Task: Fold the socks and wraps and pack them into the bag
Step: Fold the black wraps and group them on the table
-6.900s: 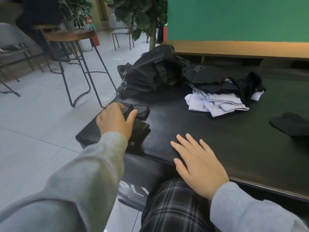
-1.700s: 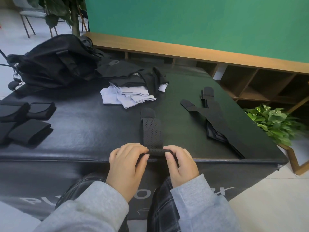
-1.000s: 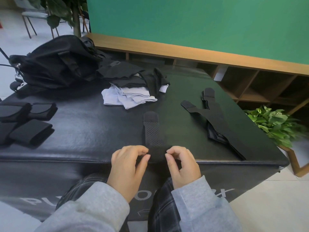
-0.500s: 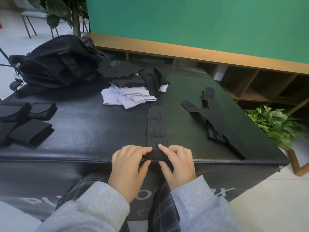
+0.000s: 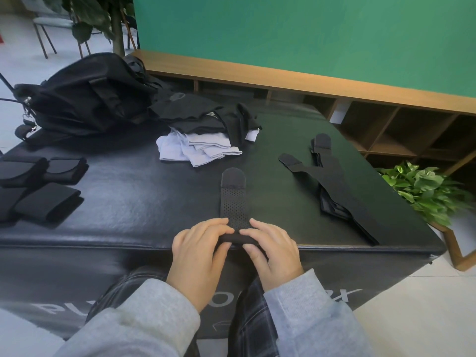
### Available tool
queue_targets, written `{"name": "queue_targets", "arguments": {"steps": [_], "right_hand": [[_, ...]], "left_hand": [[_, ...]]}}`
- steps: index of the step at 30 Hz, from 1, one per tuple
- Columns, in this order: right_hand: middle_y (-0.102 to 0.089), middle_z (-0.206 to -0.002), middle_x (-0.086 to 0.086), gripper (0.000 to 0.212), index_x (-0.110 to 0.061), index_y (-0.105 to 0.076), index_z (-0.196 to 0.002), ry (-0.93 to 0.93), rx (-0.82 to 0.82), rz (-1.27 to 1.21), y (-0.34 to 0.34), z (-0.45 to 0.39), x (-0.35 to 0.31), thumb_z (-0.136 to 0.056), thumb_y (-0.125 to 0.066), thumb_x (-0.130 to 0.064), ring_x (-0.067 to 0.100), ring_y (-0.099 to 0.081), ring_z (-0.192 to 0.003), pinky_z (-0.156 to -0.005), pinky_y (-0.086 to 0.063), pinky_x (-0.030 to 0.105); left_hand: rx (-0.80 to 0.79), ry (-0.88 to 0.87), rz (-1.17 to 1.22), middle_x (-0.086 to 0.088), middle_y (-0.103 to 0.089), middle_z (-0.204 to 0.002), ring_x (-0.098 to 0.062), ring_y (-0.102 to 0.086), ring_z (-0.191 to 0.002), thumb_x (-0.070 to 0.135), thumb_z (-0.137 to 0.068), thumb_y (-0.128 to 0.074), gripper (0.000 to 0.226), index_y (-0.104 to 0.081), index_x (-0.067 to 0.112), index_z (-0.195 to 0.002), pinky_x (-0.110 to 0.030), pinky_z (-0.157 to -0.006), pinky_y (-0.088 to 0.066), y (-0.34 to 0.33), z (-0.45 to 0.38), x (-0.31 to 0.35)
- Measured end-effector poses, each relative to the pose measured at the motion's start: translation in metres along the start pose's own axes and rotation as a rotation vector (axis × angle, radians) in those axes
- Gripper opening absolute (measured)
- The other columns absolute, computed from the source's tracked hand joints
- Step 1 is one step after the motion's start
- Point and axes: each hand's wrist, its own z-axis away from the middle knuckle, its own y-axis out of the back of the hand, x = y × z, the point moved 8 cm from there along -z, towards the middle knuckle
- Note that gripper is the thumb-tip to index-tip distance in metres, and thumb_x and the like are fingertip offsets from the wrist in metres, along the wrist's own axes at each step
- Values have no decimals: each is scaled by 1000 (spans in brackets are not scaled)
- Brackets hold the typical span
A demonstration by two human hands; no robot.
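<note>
A black perforated wrap (image 5: 234, 199) lies lengthwise on the black padded block (image 5: 134, 202), its near end rolled into a small coil at the front edge. My left hand (image 5: 199, 249) and my right hand (image 5: 270, 247) pinch that coil from either side, fingers on top and thumbs beneath. Three rolled black wraps (image 5: 38, 191) sit at the left edge. A long unrolled black wrap (image 5: 334, 184) lies to the right. The black bag (image 5: 87, 96) rests at the back left, beside a pile of white and black socks (image 5: 203, 140).
A wooden shelf unit (image 5: 386, 117) runs behind the block under a green wall. A potted plant (image 5: 422, 189) stands on the floor at the right. Chair legs and a tree trunk (image 5: 117, 27) are at the back left. My knees are tucked against the block's front.
Over the last second my hands rolled the wrap's near end further; the flat length ahead of my fingers is shorter. Earlier, my left hand set a rolled wrap at the left edge.
</note>
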Motion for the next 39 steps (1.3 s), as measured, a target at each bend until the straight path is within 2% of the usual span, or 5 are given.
{"name": "queue_targets", "arguments": {"steps": [12, 14, 24, 32, 39], "right_hand": [[-51, -81, -24, 28, -39, -41, -77, -142, 40, -212, 18, 4, -3, -83, -67, -28, -11, -53, -86, -72, -39, 3], [-48, -85, -31, 8, -39, -49, -88, -84, 32, -175, 14, 2, -6, -83, -55, -37, -11, -50, -88, -76, -37, 0], [-63, -106, -8, 48, -30, -47, -117, -12, -27, 43, -7, 4, 2, -70, -52, -38, 8, -43, -102, -87, -39, 19], [-53, -98, -14, 26, -21, -66, -99, -23, 29, -85, 2, 2, 1, -83, -50, -34, -1, -40, -96, -91, -26, 2], [-49, -84, -32, 9, -41, -51, -88, -161, -38, -205, 6, 2, 1, -82, -47, -46, -3, -51, -88, -76, -39, 14]], "left_hand": [[-14, 237, 269, 16, -52, -91, -6, -53, -92, 22, -86, -59, 27, -39, 40, -83, -9, -72, -36, 8, 4, 1], [-19, 168, 188, 20, -49, -88, -8, -49, -89, 18, -87, -60, 31, -40, 42, -81, -14, -75, -37, 9, 2, 4], [-21, 0, -129, 8, -54, -107, -11, -42, -104, 33, -67, -77, 52, -48, 32, -110, -32, -85, -35, -4, 2, 0], [76, 6, -20, 8, -40, -115, -11, -39, -104, 19, -77, -72, 37, -51, 33, -104, -35, -88, -38, 5, 3, -1], [-26, 202, 183, 28, -42, -96, -5, -37, -101, 24, -87, -60, 33, -38, 47, -97, -17, -85, -29, 6, 3, 2]]}}
